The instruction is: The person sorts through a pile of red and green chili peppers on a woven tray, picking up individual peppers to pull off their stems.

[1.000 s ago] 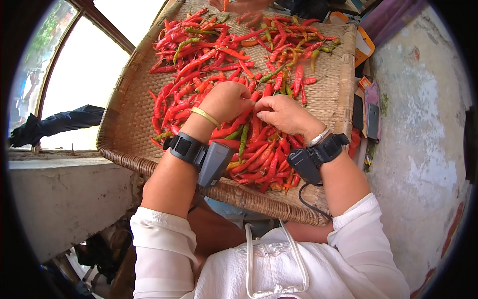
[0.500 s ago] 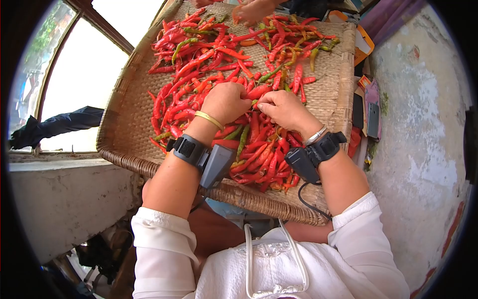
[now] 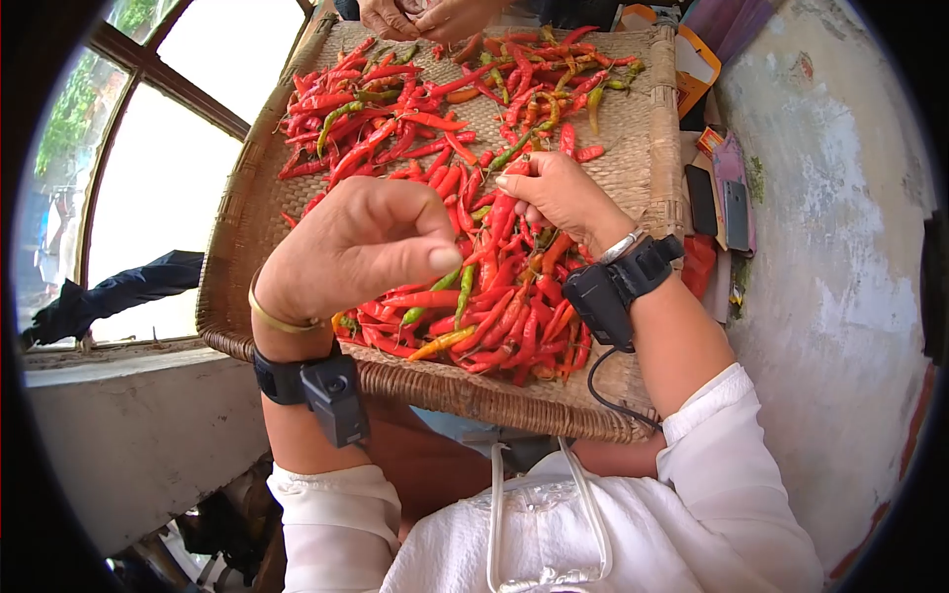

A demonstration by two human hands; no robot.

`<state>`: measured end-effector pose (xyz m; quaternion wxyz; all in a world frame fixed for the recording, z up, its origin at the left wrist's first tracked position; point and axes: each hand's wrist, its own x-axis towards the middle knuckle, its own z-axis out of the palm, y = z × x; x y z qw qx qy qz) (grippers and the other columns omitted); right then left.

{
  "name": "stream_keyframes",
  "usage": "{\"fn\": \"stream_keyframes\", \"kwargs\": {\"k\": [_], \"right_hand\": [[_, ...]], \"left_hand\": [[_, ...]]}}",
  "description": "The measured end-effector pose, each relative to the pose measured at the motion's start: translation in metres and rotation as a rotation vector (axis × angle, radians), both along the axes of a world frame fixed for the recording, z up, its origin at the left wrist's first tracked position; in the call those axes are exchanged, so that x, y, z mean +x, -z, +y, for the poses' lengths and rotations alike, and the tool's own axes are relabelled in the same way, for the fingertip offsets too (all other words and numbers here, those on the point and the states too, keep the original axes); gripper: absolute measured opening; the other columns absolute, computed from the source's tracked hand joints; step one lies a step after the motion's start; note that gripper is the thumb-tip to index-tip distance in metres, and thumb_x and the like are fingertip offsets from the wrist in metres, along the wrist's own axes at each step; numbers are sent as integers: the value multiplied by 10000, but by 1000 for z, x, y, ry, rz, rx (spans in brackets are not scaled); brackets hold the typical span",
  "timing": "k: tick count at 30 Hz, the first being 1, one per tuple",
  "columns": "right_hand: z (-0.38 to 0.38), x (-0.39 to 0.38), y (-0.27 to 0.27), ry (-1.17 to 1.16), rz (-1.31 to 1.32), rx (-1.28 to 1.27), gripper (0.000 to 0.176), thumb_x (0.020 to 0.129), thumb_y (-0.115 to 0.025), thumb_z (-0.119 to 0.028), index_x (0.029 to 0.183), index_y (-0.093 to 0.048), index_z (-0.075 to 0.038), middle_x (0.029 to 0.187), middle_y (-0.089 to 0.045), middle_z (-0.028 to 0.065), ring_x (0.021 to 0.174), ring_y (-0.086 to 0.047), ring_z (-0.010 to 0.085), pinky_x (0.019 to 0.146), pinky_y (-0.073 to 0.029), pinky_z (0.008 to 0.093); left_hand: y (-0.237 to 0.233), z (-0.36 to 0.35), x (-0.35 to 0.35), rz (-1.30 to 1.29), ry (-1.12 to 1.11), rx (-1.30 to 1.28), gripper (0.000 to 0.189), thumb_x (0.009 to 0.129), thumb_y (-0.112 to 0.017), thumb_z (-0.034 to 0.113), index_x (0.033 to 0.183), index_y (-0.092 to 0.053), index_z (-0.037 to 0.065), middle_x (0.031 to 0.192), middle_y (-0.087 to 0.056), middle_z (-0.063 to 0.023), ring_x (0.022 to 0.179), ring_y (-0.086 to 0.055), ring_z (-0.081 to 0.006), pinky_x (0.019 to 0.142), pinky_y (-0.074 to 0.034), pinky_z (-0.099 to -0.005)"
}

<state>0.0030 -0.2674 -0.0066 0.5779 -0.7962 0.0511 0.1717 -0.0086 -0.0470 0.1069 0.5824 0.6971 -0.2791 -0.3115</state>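
Note:
Red chili peppers (image 3: 509,331), with a few green and orange ones among them, lie heaped in a woven basket tray (image 3: 252,188). My right hand (image 3: 568,198) pinches one red chili pepper (image 3: 501,215) between thumb and fingers over the near heap. Raised over the tray's left part is my left hand (image 3: 356,247), its fingers loosely curled and the thumb held apart from them. I see nothing in it, though the inside of its curled fingers is partly hidden.
Another person's hands (image 3: 435,18) are at the tray's far edge. A window (image 3: 168,148) with a dark folded cloth or umbrella (image 3: 129,287) stands on the left. Along the right, phones (image 3: 735,212) and boxes lie beside a worn wall (image 3: 820,247).
My left hand has lifted away leftward and toward me, its thumb parting from the fingers. My right hand now shows a red chili pepper. The other person's hands have shifted left.

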Motion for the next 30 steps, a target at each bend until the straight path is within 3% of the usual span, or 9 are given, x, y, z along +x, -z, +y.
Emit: {"fn": "stream_keyframes", "kwargs": {"k": [2,3,6,7,10,21,23,26,30], "right_hand": [[4,-1,2,155,-21,420,259,819,-604,-263,891,-565,-17,685,-574,8,529,-550,100,470,-449,242],[5,-3,-5,186,-52,678,338,828,-603,-260,1009,-542,19,772,-583,35,612,-576,121,523,-469,251],[9,-6,-17,256,-107,894,377,855,-582,-215,1134,-476,14,860,-589,48,764,-587,85,633,-475,199],[7,-6,-15,251,-109,747,435,872,-550,-209,1217,-413,18,914,-582,59,810,-575,87,656,-469,204],[5,-7,-8,172,-63,464,443,845,-566,-231,1168,-453,50,880,-577,81,736,-578,118,591,-468,226],[8,-9,-15,82,-35,294,244,844,-550,-169,1021,-565,-2,775,-590,29,613,-547,78,527,-429,213],[8,-11,-14,-56,-19,143,239,834,-558,-157,1000,-573,15,770,-595,30,610,-549,77,536,-437,223],[11,-12,-4,-295,-237,-288,237,807,-584,-152,982,-594,8,787,-620,62,687,-583,122,623,-471,267],[23,-23,11,-414,-332,-520,335,766,-596,-241,1035,-581,-42,857,-625,151,824,-600,286,727,-467,374]], "left_hand": [[-9,9,0,-151,397,-654,330,738,-707,341,647,-573,54,542,-539,-9,450,-477,-111,707,-434,-310],[-38,9,-8,-205,496,-691,287,745,-705,304,614,-585,78,536,-562,-12,451,-512,-105,811,-417,-351],[-73,45,-69,-128,236,-1114,287,762,-687,251,539,-579,105,498,-573,-14,446,-526,-77,728,-447,-316],[-79,49,-80,-118,185,-1175,285,763,-682,247,540,-576,105,499,-571,-14,446,-524,-77,725,-447,-315],[-79,47,-94,-138,151,-1186,277,764,-669,237,541,-570,105,502,-565,-14,448,-520,-79,716,-446,-314],[-76,40,-106,-121,113,-1220,252,767,-620,197,545,-544,106,513,-545,-16,452,-503,-83,680,-444,-309],[-76,36,-104,-116,117,-1222,248,768,-612,190,546,-540,106,515,-541,-16,453,-500,-84,674,-444,-309],[-76,33,-104,-106,117,-1222,243,769,-598,179,547,-533,106,518,-535,-16,455,-496,-86,664,-443,-307],[-72,27,-102,-93,123,-1236,236,770,-581,165,549,-524,106,522,-527,-17,456,-489,-87,651,-442,-306]]}}
